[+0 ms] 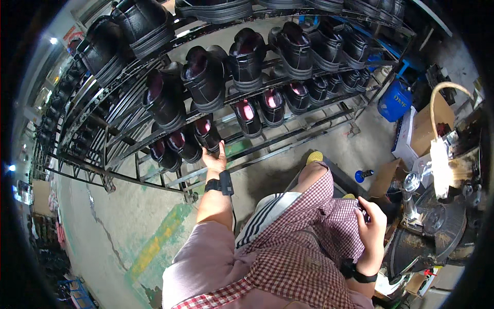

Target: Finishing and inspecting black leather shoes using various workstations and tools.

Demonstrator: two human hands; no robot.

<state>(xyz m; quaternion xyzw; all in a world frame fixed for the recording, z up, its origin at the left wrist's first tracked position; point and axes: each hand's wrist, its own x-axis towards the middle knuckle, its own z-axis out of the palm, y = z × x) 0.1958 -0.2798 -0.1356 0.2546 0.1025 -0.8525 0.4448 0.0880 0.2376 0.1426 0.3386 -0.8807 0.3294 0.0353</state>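
My left hand [215,160] reaches out to the rack's lower level. Its thumb and fingers close around the heel end of a black leather shoe [207,136] with a pinkish inside. Two similar shoes stand just left of it, and another black shoe [248,119] is to its right. My right hand [372,229] is beside my checked apron [293,262], near my leg. Its fingers are curled with the thumb close by; a small dark patch shows between them, too hidden to name. Each wrist has a black band.
The metal rack [149,181] carries several rows of black shoes and spans the far side. On the right are a blue jug [395,100], a cardboard box [387,177], and a dusty machine [429,226] with a pale curved hose. Green and yellow paint marks the concrete floor [110,221].
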